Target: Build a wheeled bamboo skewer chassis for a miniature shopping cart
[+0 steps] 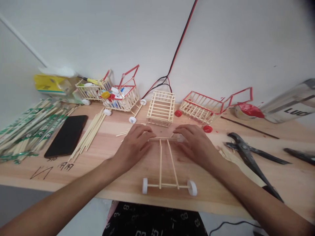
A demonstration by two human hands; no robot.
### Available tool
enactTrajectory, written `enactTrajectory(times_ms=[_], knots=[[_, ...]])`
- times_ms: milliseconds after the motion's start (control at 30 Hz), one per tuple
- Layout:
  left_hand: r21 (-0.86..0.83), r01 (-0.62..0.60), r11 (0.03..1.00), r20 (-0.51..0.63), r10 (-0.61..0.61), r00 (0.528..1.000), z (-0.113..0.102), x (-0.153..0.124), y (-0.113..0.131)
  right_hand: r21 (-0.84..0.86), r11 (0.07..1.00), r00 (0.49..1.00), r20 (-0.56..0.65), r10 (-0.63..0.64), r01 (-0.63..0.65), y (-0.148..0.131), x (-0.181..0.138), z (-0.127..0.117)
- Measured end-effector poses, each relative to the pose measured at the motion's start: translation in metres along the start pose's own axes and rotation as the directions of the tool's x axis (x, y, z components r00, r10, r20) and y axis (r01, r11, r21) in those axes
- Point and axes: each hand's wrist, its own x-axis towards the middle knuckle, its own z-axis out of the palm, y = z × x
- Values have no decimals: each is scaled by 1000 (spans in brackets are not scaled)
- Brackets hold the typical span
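A small chassis of thin wooden sticks (160,164) lies on the table in front of me, with white cap wheels (192,187) on its near axle. My left hand (135,144) is closed at the left end of the far axle; its fingers hide whatever wheel is there. At the other end, my right hand (195,144) grips around a white wheel (180,138), which shows partly between the fingers. Just beyond my hands sits a plain stick basket (161,106), its slatted side facing up.
Red-trimmed stick carts (201,106) stand along the wall, two on the left holding small items. Loose sticks (90,134), a black phone (66,136) and packaged chopsticks (29,127) lie left. Pliers (246,150), a brush (249,127) and a red paint cup (249,111) lie right.
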Motion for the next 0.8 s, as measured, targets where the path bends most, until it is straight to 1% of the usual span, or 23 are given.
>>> enactTrajectory(times_ms=[133, 300, 467, 633, 800], knots=[[6, -12, 1000, -90, 13, 996, -2, -1, 5, 21, 999, 1000, 5, 30, -30, -1, 0, 4], [-8, -9, 1000, -100, 8, 995, 0, -1, 8, 50, 998, 999, -13, 41, -40, 2, -6, 8], [-5, -9, 1000, -98, 8, 995, 0, -2, 6, 70, 997, 1000, -21, 22, -20, 3, -5, 7], [61, -50, 997, -44, 53, 998, -1, 2, 1, 24, 1000, 997, -81, 5, -3, 0, -6, 5], [193, -75, 978, 73, 62, 995, -1, 8, 3, -94, 996, 995, -105, 1, -11, -4, -5, 9]])
